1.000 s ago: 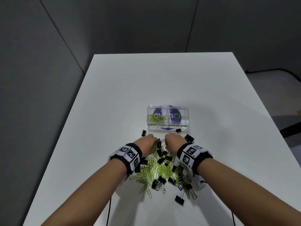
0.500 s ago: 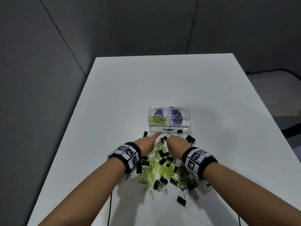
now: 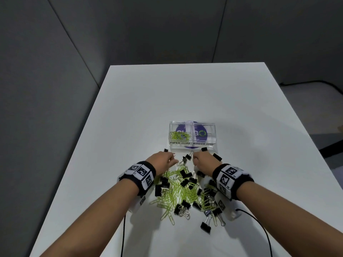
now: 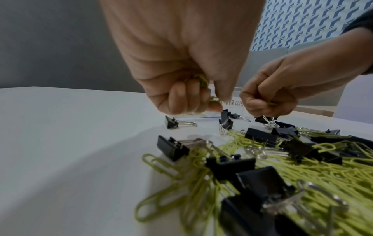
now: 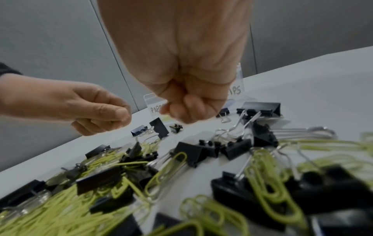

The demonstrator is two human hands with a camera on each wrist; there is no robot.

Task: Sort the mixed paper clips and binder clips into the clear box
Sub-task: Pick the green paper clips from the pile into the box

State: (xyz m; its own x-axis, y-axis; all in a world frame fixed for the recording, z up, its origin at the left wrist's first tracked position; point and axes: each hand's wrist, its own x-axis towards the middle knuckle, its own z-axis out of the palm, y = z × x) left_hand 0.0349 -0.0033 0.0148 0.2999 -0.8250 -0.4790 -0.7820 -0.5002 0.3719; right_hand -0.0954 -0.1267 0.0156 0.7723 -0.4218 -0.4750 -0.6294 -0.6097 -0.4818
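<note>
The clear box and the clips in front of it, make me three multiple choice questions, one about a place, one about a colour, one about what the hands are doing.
1. Which compartment of the clear box holds paper clips?
A. the one labelled PAPER CLIPS
B. the one labelled BINDER CLIPS
C. both

2. What colour are the binder clips in the pile?
A. red
B. black
C. white

3. How are the left hand and right hand set?
A. flat on the table
B. fingers curled, pinching yellow-green paper clips
C. gripping the box

Key: 1 A, green clips lie only behind that label. 2 B, every clip body is black with silver handles. 3 B, the left wrist view shows green wire in both pinches.
</note>
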